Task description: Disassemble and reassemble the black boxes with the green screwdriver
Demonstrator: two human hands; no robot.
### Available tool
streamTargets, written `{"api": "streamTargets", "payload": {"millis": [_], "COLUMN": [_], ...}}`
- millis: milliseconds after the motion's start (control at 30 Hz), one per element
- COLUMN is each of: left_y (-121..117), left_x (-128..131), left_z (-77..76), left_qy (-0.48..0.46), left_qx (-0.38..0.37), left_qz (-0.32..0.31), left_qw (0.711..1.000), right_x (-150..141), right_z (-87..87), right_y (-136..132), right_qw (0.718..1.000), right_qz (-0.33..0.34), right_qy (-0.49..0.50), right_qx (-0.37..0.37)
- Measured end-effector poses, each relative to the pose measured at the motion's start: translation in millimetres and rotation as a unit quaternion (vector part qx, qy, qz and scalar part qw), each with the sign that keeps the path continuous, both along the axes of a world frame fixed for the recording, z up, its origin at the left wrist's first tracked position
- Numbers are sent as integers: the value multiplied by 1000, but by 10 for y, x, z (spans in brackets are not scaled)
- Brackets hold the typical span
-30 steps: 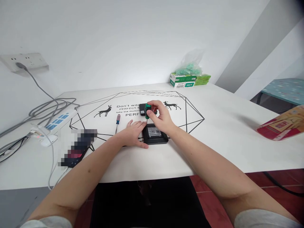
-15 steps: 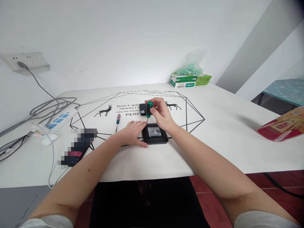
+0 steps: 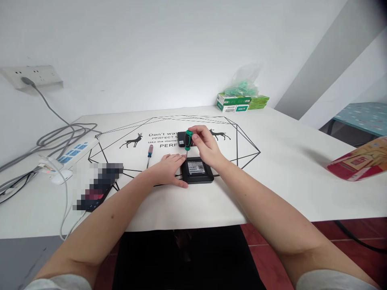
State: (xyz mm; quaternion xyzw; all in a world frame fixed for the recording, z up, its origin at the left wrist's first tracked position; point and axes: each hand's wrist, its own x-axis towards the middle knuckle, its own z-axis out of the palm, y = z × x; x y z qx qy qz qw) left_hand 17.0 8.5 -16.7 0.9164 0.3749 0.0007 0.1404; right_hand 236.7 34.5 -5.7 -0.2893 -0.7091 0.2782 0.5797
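A flat black drive-like device with a white label lies on the table mat. My left hand holds it steady at its left side, index finger at the upper corner and thumb near the lower one. Pinched in the fingers of my right hand is a green-and-black screwdriver. It stands nearly upright, its shaft pointing down at the device's upper left corner; whether the tip sits in a screw cannot be seen. A second black item lies behind the screwdriver, partly covered by it and my right hand.
Another screwdriver with a clear reddish and blue handle lies left of my hands. Farther left are a power strip, cables and a blurred-out dark object. Green boxes stand against the wall. A red packet lies at the right.
The screwdriver's handle has shifted slightly left, and my right-hand fingers have changed their position on it. My left hand and the device stay in place.
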Motion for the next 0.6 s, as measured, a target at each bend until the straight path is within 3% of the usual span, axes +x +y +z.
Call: {"api": "streamTargets", "payload": {"millis": [133,300,500,600], "left_y": [-4,-5,3,3], "left_x": [0,-3,-4,-5], "left_z": [10,9,-3,-3], "left_qy": [7,1,0,3], "left_qx": [-5,-8,-7,-10], "left_qz": [7,4,4,7], "left_qw": [1000,1000,1000,1000], "right_x": [-5,-45,-22,-1], "right_z": [25,37,49,60], "right_y": [0,-30,-59,-70], "right_qw": [1000,996,1000,1000], "right_qz": [-10,61,-18,1], "right_qy": [10,44,10,1], "right_qx": [15,-39,13,8]}}
